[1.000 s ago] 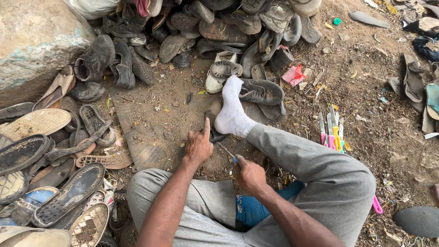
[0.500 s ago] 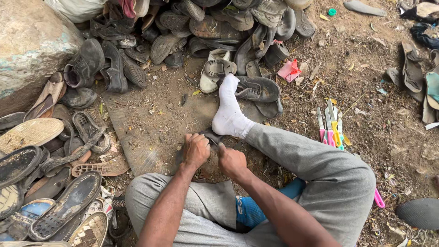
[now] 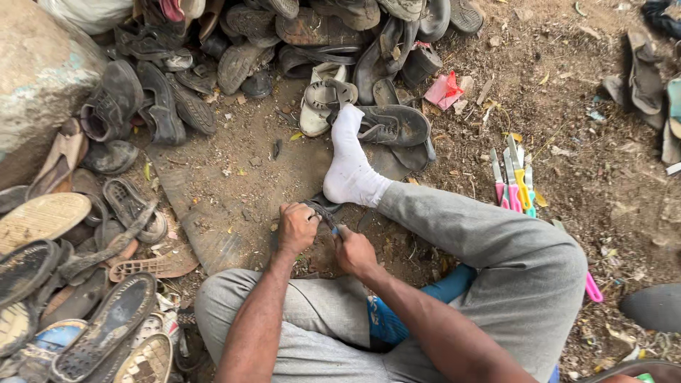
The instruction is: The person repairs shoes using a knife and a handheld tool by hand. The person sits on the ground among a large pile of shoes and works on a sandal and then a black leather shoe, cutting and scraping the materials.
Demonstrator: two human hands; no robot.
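Here I am, seated on the dirt ground [image 3: 567, 128], grey trousers, my white-socked foot [image 3: 351, 170] stretched out ahead. My left hand [image 3: 296, 228] is clenched around one end of a dark strip of shoe material [image 3: 317, 208], and my right hand [image 3: 355, 253] pinches it from the other side, knuckles up. The strip sits between both hands, just below my heel; most of it is buried under my fingers, so I can't tell its full shape or whether it is a strap or a sole piece. Something thin with a bluish tip [image 3: 335, 230] pokes out by my right thumb, too small to identify. Beyond my toes lies a grey sneaker [image 3: 394, 124], with a white sandal [image 3: 323, 99] beside it. The pile of worn shoes [image 3: 177, 92] runs off the top edge and down the left side, many cut off by the frame. To my right, bright-handled knives [image 3: 514, 184] lie on the dirt, partly overlapping, their count hard to make out. A big stone [image 3: 35, 78] fills the upper left corner, only partly seen.
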